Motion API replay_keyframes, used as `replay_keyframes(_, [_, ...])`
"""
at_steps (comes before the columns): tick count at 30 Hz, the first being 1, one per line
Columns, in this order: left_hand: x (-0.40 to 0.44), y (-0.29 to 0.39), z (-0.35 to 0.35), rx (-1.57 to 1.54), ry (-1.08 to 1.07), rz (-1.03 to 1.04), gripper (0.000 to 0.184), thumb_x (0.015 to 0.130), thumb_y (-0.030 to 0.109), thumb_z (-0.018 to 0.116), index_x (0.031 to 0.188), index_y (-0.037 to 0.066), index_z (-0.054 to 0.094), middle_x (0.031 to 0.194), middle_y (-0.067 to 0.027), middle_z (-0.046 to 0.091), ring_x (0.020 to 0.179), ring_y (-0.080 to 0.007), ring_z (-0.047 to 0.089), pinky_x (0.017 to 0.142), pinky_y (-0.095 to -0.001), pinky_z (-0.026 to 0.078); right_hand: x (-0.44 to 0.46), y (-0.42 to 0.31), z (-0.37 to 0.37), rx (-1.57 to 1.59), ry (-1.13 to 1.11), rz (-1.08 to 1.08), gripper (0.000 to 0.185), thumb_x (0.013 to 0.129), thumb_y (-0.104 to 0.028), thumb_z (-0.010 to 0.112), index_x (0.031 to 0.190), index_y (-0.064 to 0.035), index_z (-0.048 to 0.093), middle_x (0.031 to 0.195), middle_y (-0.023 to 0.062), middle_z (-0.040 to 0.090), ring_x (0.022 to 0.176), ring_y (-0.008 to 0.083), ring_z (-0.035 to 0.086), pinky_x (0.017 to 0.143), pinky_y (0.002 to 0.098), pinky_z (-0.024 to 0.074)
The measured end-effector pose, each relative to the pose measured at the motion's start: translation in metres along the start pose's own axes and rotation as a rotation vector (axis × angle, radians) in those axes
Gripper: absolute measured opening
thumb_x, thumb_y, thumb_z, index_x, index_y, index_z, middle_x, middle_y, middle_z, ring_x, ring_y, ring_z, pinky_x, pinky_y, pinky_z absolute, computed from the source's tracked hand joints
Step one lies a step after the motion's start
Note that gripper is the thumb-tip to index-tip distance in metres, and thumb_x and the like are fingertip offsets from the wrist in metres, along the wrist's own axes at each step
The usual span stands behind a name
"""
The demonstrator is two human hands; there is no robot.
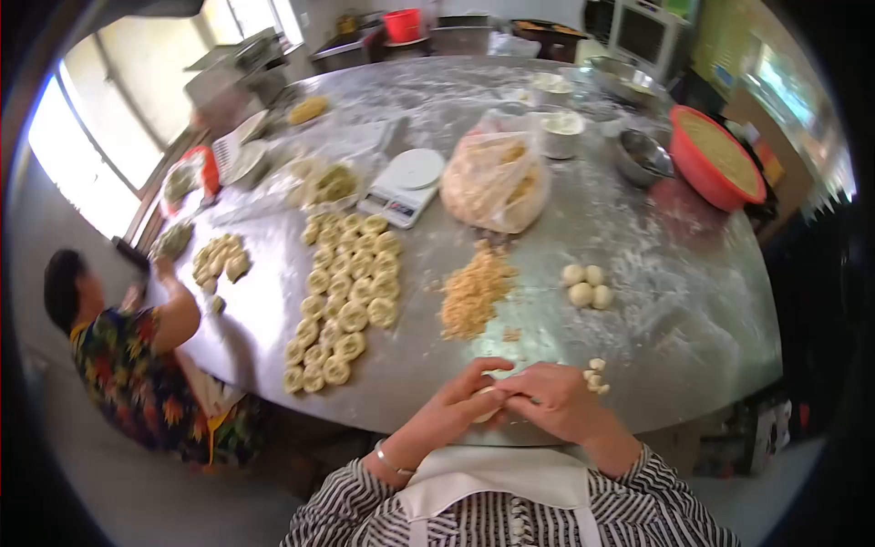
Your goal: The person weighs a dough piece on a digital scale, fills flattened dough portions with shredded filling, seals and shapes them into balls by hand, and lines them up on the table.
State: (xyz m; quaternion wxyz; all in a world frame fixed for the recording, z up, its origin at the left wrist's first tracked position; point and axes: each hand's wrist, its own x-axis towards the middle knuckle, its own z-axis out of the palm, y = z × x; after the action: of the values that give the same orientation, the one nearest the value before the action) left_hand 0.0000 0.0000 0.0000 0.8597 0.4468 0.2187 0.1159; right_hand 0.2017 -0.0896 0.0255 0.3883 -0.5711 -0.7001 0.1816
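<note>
Near the front edge of the metal table, my left hand (pixel 456 401) is curled around a pale piece of dough (pixel 486 405). My right hand (pixel 556 398) meets it from the right, its fingers closed at the same dough, which they partly hide. A heap of orange-brown crumbly filling (pixel 476 290) lies just beyond my hands. Small dough bits (pixel 597 376) sit beside my right hand, and several round white dough balls (pixel 587 286) are farther back. Rows of round shaped dough pieces (pixel 342 296) stand to the left.
A co-worker (pixel 128 356) is at the left edge near dough pieces (pixel 219 258). Behind the filling are a white scale (pixel 407 185) and a filled plastic bag (pixel 492 182). A red basin (pixel 720 157), a metal bowl (pixel 641 157) and a white container (pixel 560 135) stand at the back right.
</note>
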Motion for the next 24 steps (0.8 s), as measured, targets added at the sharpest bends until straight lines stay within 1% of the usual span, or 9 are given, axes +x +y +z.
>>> replay_keyframes(2, [-0.004,0.001,-0.021,-0.026,0.047,0.036,0.026,0.109,0.021,0.062,0.133,0.013,0.053,0.106,-0.0049,0.067,0.087,-0.0131,0.062,0.074,-0.0276,0.049,0.01,-0.005,0.015,0.059,0.019,0.041,0.021,0.083,-0.016,0.084,0.102,-0.0077,0.079,0.084,0.0043,0.075,0.074,0.0186,0.073,0.067,0.0334,0.058])
replay_keyframes(3, [-0.001,-0.023,0.024,-0.135,0.045,-0.035,0.022,0.108,0.019,0.061,0.128,0.012,0.054,0.105,-0.0062,0.066,0.086,-0.0136,0.062,0.072,-0.0275,0.049,-0.027,-0.006,-0.02,0.138,-0.035,0.18,0.019,0.083,-0.014,0.083,0.101,-0.0072,0.078,0.083,0.0048,0.074,0.073,0.0181,0.072,0.066,0.0322,0.0571])
replay_keyframes(5, [0.003,-0.022,0.007,-0.183,0.026,-0.04,0.014,0.106,0.014,0.06,0.118,0.009,0.056,0.103,-0.0088,0.066,0.084,-0.0147,0.062,0.068,-0.0273,0.049,-0.018,-0.001,-0.019,0.262,-0.025,0.28,0.015,0.084,-0.009,0.081,0.098,-0.006,0.077,0.081,0.0059,0.072,0.071,0.0172,0.07,0.064,0.03,0.0553])
replay_keyframes(8, [0.011,-0.021,-0.015,-0.428,-0.107,0.059,0.01,0.104,0.012,0.057,0.114,0.01,0.056,0.101,-0.0107,0.065,0.079,-0.0157,0.06,0.062,-0.0263,0.045,-0.021,0.027,-0.01,0.139,0.189,0.341,0.01,0.085,-0.005,0.078,0.094,-0.0051,0.074,0.081,0.006,0.071,0.07,0.0139,0.067,0.065,0.0276,0.0539])
replay_keyframes(12, [0.017,0.032,-0.026,-0.41,0.164,0.104,0.011,0.104,0.013,0.058,0.114,0.008,0.056,0.103,-0.0143,0.065,0.072,-0.0157,0.058,0.055,-0.0268,0.042,-0.059,0.075,-0.04,0.288,0.447,0.61,0.013,0.095,0.001,0.066,0.106,-0.0044,0.07,0.088,0.0018,0.069,0.072,0.0083,0.063,0.066,0.0256,0.0528])
replay_keyframes(17, [0.039,0.098,-0.087,0.162,0.407,0.103,0.018,0.105,0.014,0.062,0.118,0.005,0.055,0.108,-0.0135,0.063,0.079,-0.0142,0.059,0.057,-0.0273,0.045,-0.118,0.116,-0.065,0.32,0.616,0.879,0.014,0.105,-0.004,0.052,0.112,-0.006,0.064,0.097,0.0008,0.062,0.075,0.009,0.053,0.066,0.0251,0.0454])
replay_keyframes(20, [0.072,0.139,-0.127,0.29,0.486,0.106,0.023,0.104,0.018,0.063,0.117,0.002,0.055,0.101,-0.011,0.063,0.075,-0.0126,0.059,0.06,-0.0268,0.047,-0.143,0.14,-0.063,-0.256,0.445,0.577,0.014,0.106,-0.007,0.052,0.116,-0.0035,0.061,0.094,0.0031,0.058,0.08,0.0123,0.053,0.073,0.0268,0.0459])
replay_keyframes(21, [0.088,0.151,-0.145,0.322,0.497,0.122,0.025,0.103,0.02,0.063,0.116,0.0,0.055,0.097,-0.0098,0.063,0.073,-0.0118,0.059,0.06,-0.0264,0.047,-0.145,0.139,-0.059,-0.261,0.423,0.599,0.015,0.106,-0.006,0.051,0.118,-0.0025,0.06,0.096,0.0044,0.058,0.082,0.0131,0.053,0.074,0.0273,0.0458])
replay_keyframes(24, [0.133,0.186,-0.201,0.202,0.441,0.178,0.029,0.102,0.01,0.059,0.126,-0.005,0.055,0.113,-0.0155,0.061,0.092,-0.0207,0.067,0.076,-0.0324,0.06,-0.151,0.134,-0.051,-0.265,0.45,0.664,0.018,0.107,-0.006,0.05,0.121,0.0,0.059,0.1,0.0081,0.06,0.083,0.0155,0.054,0.076,0.0287,0.0461])
